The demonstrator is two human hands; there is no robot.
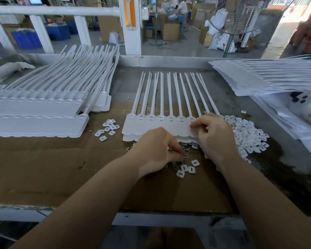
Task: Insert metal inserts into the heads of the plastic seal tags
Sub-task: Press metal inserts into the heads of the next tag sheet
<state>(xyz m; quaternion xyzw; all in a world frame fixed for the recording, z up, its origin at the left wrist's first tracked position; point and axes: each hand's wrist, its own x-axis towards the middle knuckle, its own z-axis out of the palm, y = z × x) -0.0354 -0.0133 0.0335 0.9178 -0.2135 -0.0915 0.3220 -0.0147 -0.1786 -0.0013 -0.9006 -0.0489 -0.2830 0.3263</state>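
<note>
A connected strip of white seal tags (158,123) lies flat at the middle of the desk (43,168), heads in a row, straps fanning toward 12 o'clock. The right hand (214,135) rests on the strip's right end, fingers curled, the thumb and forefinger tip pressing on a tag plate just below the heads; whether they pinch anything small cannot be told. At 6 o'clock from the strip, touching its near edge, lies a small heap of dark metal inserts (186,147). The left hand (156,150) is down in this heap, fingertips bunched and pinching one metal insert (185,155). A few loose white caps (187,168) lie just at 5 o'clock of the left hand. A big pile of white caps (248,133) spreads at 3 o'clock of the right hand, and a smaller cluster (108,127) sits at 9 o'clock of the strip. Stacked tag strips (43,108) fill the desk at 9 to 10 o'clock, and another stack (262,76) lies at 2 o'clock.
</note>
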